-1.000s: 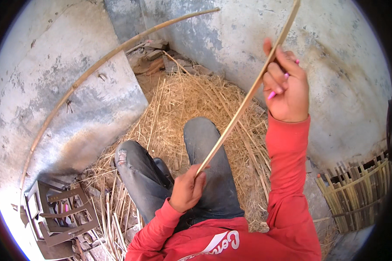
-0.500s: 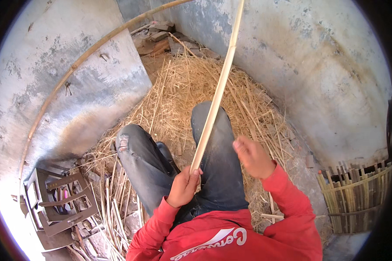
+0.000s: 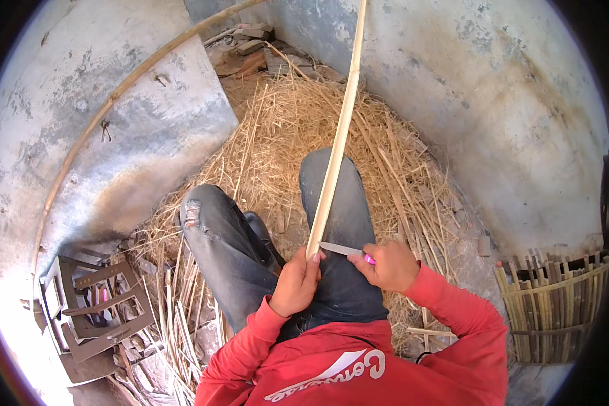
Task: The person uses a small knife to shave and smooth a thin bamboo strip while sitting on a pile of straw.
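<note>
A long pale strip of split bamboo slants up and away across my right thigh, its near end gripped in my left hand. My right hand is closed round the pink handle of a knife. The blade points left, its tip at the strip's edge just above my left fingers. Whether the tip touches or cuts the strip, I cannot tell. Most of the handle is hidden in my fist.
Shavings heap on the floor before my knees. A brown frame-like rack stands at the left, with loose strips beside it. Upright slats are bundled at the right. A curved pole crosses the left wall; bricks lie at the back.
My right hand has come down slightly, and the knife now shows in it, reaching toward the strip. The strip's far end has shifted a little left; my left hand still holds the near end.
</note>
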Available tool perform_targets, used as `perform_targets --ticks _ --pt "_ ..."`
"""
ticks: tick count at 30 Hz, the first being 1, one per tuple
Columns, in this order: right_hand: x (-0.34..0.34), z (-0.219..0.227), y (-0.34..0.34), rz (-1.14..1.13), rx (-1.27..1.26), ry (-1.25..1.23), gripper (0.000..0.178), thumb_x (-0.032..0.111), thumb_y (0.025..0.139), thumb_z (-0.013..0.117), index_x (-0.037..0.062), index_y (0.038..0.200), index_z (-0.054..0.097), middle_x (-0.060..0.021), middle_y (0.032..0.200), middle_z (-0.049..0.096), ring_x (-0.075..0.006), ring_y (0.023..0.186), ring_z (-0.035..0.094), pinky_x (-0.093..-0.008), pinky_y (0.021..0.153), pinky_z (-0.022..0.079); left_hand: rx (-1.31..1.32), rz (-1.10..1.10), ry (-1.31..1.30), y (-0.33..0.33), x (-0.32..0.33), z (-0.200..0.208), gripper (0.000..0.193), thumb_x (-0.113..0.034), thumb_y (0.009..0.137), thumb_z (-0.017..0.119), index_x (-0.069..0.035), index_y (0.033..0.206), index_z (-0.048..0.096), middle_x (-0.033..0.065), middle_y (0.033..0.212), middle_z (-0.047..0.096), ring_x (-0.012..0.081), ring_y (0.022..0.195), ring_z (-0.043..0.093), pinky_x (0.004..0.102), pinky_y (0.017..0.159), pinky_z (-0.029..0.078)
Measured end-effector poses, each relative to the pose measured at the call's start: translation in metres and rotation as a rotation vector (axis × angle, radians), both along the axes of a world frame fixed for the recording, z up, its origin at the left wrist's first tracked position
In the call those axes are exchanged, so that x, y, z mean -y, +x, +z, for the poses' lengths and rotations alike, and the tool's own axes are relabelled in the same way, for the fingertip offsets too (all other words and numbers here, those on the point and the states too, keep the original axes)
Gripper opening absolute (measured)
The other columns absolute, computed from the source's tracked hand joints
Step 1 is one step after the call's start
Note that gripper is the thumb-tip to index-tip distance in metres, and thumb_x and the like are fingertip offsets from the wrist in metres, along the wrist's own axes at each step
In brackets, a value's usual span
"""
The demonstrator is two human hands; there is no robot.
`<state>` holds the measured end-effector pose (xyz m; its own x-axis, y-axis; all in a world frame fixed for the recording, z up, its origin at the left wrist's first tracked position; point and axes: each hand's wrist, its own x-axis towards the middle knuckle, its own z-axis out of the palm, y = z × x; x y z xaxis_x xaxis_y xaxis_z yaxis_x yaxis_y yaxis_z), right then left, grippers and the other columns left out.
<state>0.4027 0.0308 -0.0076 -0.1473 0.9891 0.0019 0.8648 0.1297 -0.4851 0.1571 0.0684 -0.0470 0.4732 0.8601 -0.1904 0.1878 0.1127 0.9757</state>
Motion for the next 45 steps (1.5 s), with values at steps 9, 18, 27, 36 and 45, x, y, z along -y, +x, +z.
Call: perform_targets --ticks 9,18,27,36,45 --pt "-0.005 -0.008 -0.002 0.019 0.160 0.144 0.055 0.054 0.097 0.069 0.0079 0.067 0.063 -0.0176 0.054 0.061 -0.0385 0.049 0.064 -0.0500 0.049 0.050 -0.017 -0.006 -0.047 -0.005 -0.003 0.009 0.027 -0.025 0.115 0.046 -0.002 0.113 0.059 0.0039 0.070 0.058 0.0128 0.054 0.055 0.0317 0.054 0.046" --pt "-0.030 -0.006 0.008 -0.011 0.178 0.301 0.063 0.064 0.097 0.064 0.0085 0.066 0.063 -0.0164 0.051 0.059 -0.0363 0.047 0.064 -0.0469 0.044 0.050 -0.008 0.002 0.012 -0.006 -0.003 0.013 0.027 -0.025 0.116 0.044 -0.002 0.113 0.058 -0.0012 0.066 0.052 0.0079 0.051 0.048 0.0269 0.050 0.040" --pt "-0.032 0.016 0.003 0.097 0.077 0.054 0.060 0.058 0.099 0.063 0.0075 0.066 0.065 -0.0193 0.055 0.062 -0.0404 0.054 0.066 -0.0513 0.052 0.053 0.191 0.010 -0.284 -0.016 -0.006 0.021 0.027 -0.025 0.117 0.043 -0.002 0.114 0.056 -0.0008 0.067 0.051 0.0069 0.051 0.046 0.0261 0.048 0.040" --pt "-0.025 -0.009 0.003 0.071 0.260 0.306 0.059 0.061 0.097 0.065 0.0105 0.067 0.060 -0.0145 0.053 0.061 -0.0334 0.046 0.065 -0.0459 0.044 0.051 0.123 0.001 -0.169 -0.013 -0.001 0.013 0.027 -0.026 0.116 0.044 -0.002 0.111 0.055 -0.0015 0.064 0.050 0.0074 0.050 0.047 0.0265 0.047 0.040" --pt "-0.064 -0.001 0.028 0.268 0.229 0.402 0.055 0.060 0.095 0.068 0.0103 0.075 0.059 -0.0131 0.058 0.061 -0.0343 0.051 0.065 -0.0464 0.047 0.049 0.285 -0.017 -0.384 -0.017 -0.006 0.027 0.027 -0.026 0.117 0.041 -0.002 0.113 0.053 -0.0011 0.064 0.045 0.0089 0.043 0.039 0.0277 0.041 0.034"
